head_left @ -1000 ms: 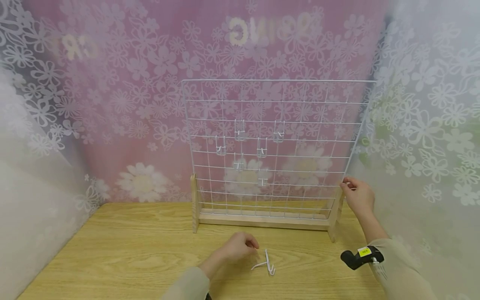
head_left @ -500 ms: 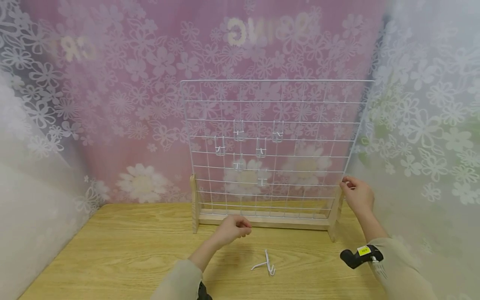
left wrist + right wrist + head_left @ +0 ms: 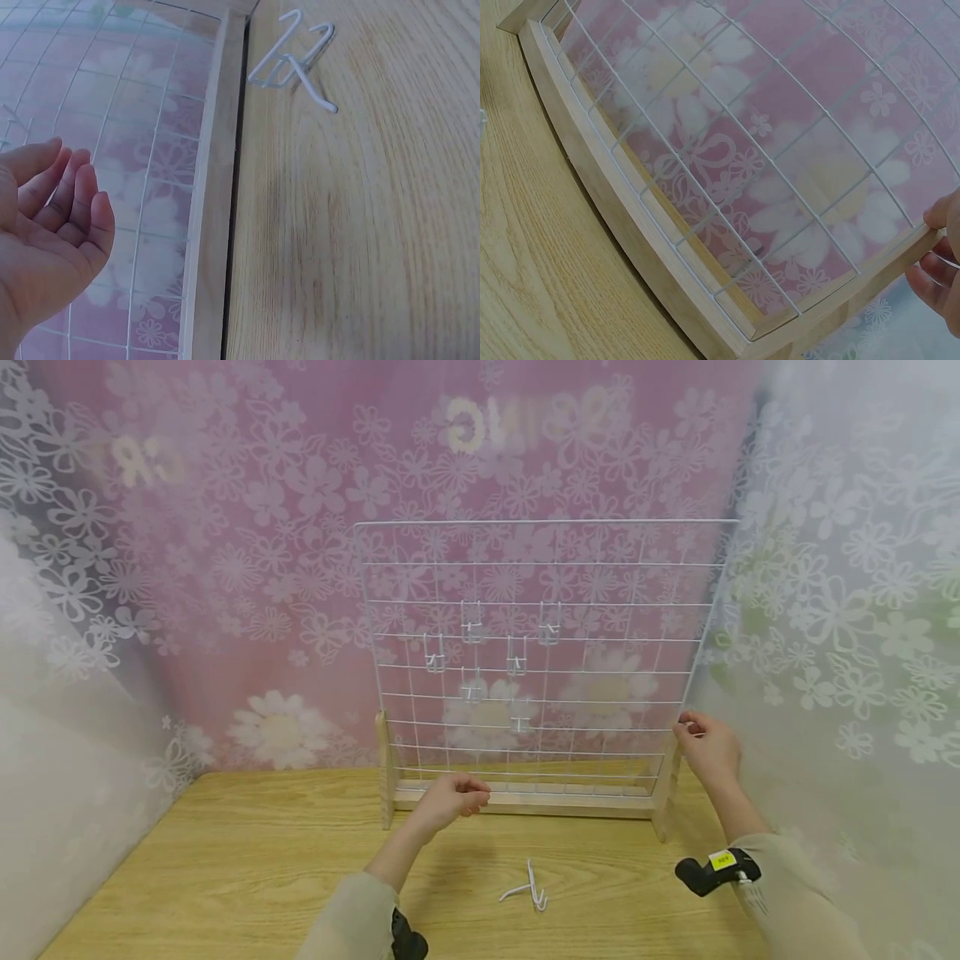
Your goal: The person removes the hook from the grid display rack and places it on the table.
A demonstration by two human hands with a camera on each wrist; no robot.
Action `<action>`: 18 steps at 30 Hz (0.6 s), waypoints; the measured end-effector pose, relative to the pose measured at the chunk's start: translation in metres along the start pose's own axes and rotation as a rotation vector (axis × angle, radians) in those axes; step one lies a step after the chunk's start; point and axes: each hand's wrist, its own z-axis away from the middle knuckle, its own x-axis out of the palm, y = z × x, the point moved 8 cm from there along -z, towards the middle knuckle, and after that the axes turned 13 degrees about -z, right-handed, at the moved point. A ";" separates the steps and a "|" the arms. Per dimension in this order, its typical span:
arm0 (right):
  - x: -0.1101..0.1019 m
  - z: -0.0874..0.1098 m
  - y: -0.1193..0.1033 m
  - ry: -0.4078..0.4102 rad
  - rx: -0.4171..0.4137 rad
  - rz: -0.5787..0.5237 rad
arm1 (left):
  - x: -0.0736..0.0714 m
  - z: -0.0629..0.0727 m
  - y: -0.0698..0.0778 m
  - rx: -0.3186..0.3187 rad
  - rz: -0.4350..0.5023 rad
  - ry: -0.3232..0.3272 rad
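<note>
A white wire grid panel (image 3: 547, 521) stands upright in a light wooden stand (image 3: 570, 808). My right hand (image 3: 711, 750) pinches the top of the stand's right post between thumb and fingers, as the right wrist view also shows at the post's edge (image 3: 885, 271). My left hand (image 3: 448, 802) is in front of the stand's lower bar, palm turned in, fingers loosely bent and holding nothing. A white double wire hook (image 3: 309, 84) with one projecting arm lies on the table in front of the stand.
Several small white hooks, such as one hook (image 3: 517, 665), hang from the middle of the grid. The table (image 3: 247, 860) has a wood-grain top. A pink flowered curtain (image 3: 225, 527) hangs behind, with a pale flowered curtain (image 3: 862, 610) at the right.
My left hand has moved up and to the left, away from the hook on the table toward the stand's lower bar. My right hand stays at the post.
</note>
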 end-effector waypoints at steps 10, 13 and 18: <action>0.000 0.000 -0.001 0.019 -0.003 -0.013 | 0.001 -0.004 0.000 -0.017 0.044 -0.013; 0.000 0.000 0.000 0.026 0.003 -0.018 | -0.001 -0.008 0.006 0.008 0.041 0.005; -0.001 0.000 -0.001 0.040 -0.001 -0.021 | -0.007 -0.014 0.023 0.065 0.050 0.057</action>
